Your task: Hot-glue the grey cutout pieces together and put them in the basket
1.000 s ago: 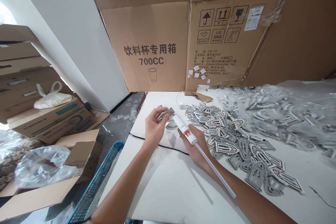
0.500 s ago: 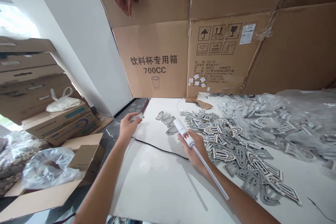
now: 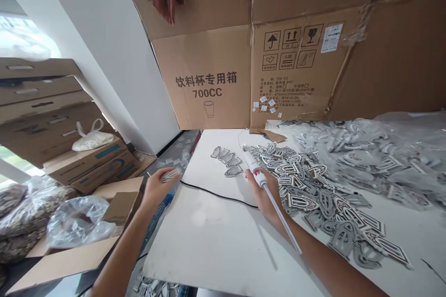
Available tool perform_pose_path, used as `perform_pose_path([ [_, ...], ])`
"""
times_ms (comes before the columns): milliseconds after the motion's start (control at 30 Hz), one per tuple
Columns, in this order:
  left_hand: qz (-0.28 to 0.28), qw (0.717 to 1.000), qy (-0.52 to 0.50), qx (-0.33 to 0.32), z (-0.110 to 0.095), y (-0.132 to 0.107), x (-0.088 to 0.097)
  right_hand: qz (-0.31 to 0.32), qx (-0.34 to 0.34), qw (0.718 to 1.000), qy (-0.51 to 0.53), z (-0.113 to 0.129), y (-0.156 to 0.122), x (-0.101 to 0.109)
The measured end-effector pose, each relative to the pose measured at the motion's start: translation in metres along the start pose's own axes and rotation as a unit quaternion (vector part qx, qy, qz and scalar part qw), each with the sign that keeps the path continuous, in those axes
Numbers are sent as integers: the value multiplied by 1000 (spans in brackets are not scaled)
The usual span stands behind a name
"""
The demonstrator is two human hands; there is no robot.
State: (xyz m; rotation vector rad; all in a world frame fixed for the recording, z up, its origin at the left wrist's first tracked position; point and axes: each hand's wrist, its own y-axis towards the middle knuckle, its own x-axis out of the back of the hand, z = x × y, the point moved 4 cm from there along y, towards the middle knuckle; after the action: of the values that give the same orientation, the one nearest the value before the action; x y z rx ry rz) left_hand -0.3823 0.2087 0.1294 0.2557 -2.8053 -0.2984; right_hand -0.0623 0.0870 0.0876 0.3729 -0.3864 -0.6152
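Past the left edge of the white table, my left hand point(image 3: 158, 188) is closed on a small grey-white flat piece point(image 3: 171, 175). My right hand point(image 3: 267, 192) grips a white glue gun point(image 3: 256, 171) above the table, its nozzle pointing away from me. A long translucent glue stick point(image 3: 282, 218) sticks out of the gun's rear, over my forearm. Several grey arched pieces point(image 3: 232, 160) lie in a short row left of the nozzle. Just right of my right hand spreads a heap of similar cut-out pieces point(image 3: 299, 202), some with dark printed patterns.
A black cord point(image 3: 212, 196) crosses the white table point(image 3: 195, 241). Large cardboard point(image 3: 209, 51) stands along the back. More pieces under clear plastic point(image 3: 362, 148) lie at the right. An opened carton point(image 3: 66, 260) with plastic stands at the left. Below the front edge are more pieces point(image 3: 156, 287).
My left hand has moved left and down, off the table's edge, with the grey-white piece still in it. The glue gun has shifted slightly right in view.
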Motion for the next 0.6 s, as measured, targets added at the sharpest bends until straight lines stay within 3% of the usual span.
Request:
perform_pose_path([
  [67, 108, 992, 44, -49, -11, -7, -33, -19, -4, 1000, -8, -2, 1, 2],
  [133, 212, 964, 85, -136, -25, -25, -76, -33, -10, 999, -13, -3, 2, 4],
  [233, 281, 911, 156, -256, -39, -56, -135, -35, -17, 999, -7, -3, 3, 7],
  [300, 278, 892, 190, -301, -44, -66, -160, -29, -18, 999, -4, -3, 5, 8],
  [367, 257, 889, 200, -320, -47, -59, -172, -29, -20, 999, -7, -3, 6, 9],
  [433, 230, 897, 211, -314, -48, -37, -175, -33, -20, 999, -12, -3, 8, 10],
  [533, 164, 930, 251, -215, -38, 16, -169, -35, -16, 999, -8, -3, 10, 10],
  [600, 150, 939, 256, -171, -29, 47, -166, -36, -16, 999, 2, -5, 10, 8],
])
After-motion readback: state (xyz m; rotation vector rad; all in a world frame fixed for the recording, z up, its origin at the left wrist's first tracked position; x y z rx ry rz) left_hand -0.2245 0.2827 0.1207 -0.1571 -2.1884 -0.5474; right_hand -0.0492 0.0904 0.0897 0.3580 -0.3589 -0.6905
